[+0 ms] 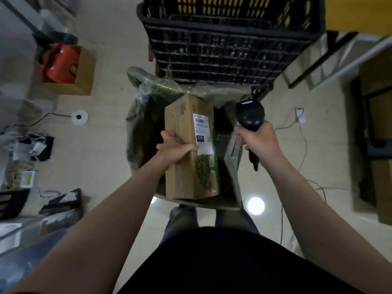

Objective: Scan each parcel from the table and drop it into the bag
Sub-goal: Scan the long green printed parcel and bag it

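Observation:
A tall brown cardboard parcel [186, 172] with a white shipping label and a green leaf print stands over the open mouth of a large green woven bag [135, 132] on the floor. My left hand [175, 148] grips the parcel's left side near the label, thumb on the front face. My right hand [257, 141] holds a black handheld barcode scanner [250, 115] by its handle, just right of the parcel, its head pointing away from me. Dark shapes lie inside the bag, too dim to identify.
A black plastic crate [231, 47] stands just beyond the bag. An open carton with a red item [67, 68] sits at the left, cables [303, 136] run over the floor at the right, and clutter and a table edge [27, 230] line the left side.

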